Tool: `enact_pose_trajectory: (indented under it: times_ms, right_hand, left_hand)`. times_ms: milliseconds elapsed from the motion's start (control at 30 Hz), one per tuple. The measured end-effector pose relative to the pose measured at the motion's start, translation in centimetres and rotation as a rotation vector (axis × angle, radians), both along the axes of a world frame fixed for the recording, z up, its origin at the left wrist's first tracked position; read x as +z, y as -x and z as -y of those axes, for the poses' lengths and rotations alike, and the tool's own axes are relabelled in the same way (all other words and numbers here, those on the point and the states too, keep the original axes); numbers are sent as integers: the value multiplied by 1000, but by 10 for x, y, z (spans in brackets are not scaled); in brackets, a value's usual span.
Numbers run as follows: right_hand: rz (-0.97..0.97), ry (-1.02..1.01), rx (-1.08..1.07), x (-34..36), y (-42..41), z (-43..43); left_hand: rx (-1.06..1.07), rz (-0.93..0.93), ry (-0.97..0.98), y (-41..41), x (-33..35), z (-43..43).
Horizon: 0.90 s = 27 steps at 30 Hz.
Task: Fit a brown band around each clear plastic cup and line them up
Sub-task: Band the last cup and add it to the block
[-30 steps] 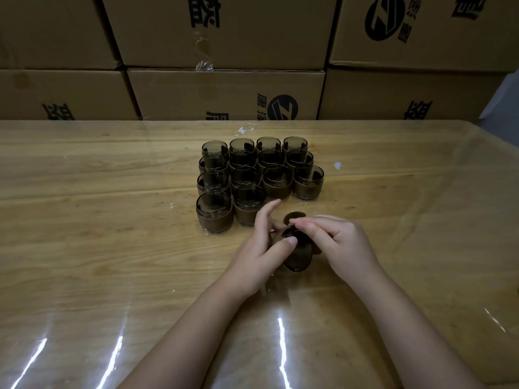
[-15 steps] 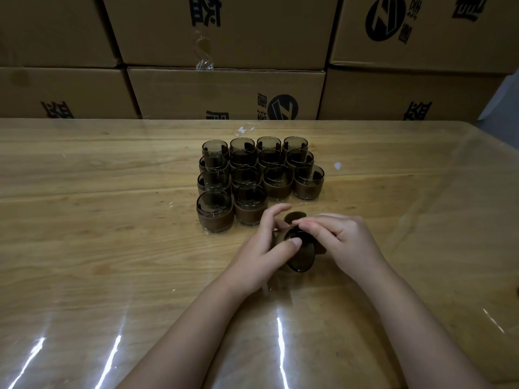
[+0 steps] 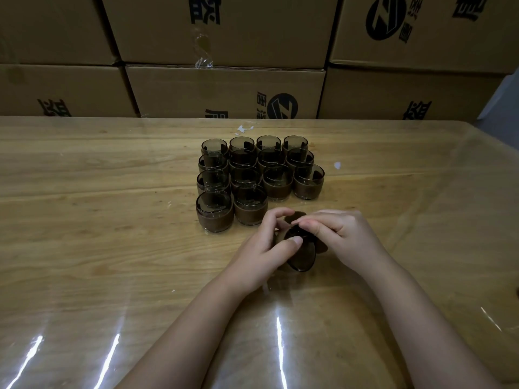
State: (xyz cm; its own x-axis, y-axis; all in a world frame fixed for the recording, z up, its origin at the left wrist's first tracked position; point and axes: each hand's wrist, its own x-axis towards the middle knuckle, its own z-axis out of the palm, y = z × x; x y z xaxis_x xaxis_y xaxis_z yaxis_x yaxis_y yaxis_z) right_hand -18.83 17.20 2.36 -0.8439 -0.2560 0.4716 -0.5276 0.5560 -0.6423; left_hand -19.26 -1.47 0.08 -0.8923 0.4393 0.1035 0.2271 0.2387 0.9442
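Note:
A clear plastic cup [image 3: 302,255] lies tilted toward me between my hands, its mouth facing the camera. My left hand [image 3: 264,248] grips its left side, thumb across the rim. My right hand [image 3: 337,237] pinches the brown band [image 3: 321,247] at the cup's far end. Part of the band [image 3: 295,216] shows above my fingers. Several banded cups [image 3: 252,178] stand in rows just beyond my hands, the nearest one [image 3: 214,210] at the front left.
The wooden table [image 3: 98,234] lies under a glossy clear cover with glare streaks near me. Stacked cardboard boxes [image 3: 224,91] form a wall along the table's far edge. A small white scrap [image 3: 337,165] lies right of the cups.
Both hands and the cup have shifted slightly up and away from me. My left fingers have curled closer round the cup, and my right fingers have worked along the band.

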Motion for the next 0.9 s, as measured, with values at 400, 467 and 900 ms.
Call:
enact_pose_trajectory:
  times_ms: [400,467,900]
  right_hand:
    - [-24,-64,42,0,6,0]
    - [-44,-71,52,-3,6,4]
    - [379,514,7,0,-25,40]
  left_hand:
    - [11,1,-6,2,-4,2]
    - [13,9,-21,3,-5,4]
    - [2,-253,-128,-6,17,10]
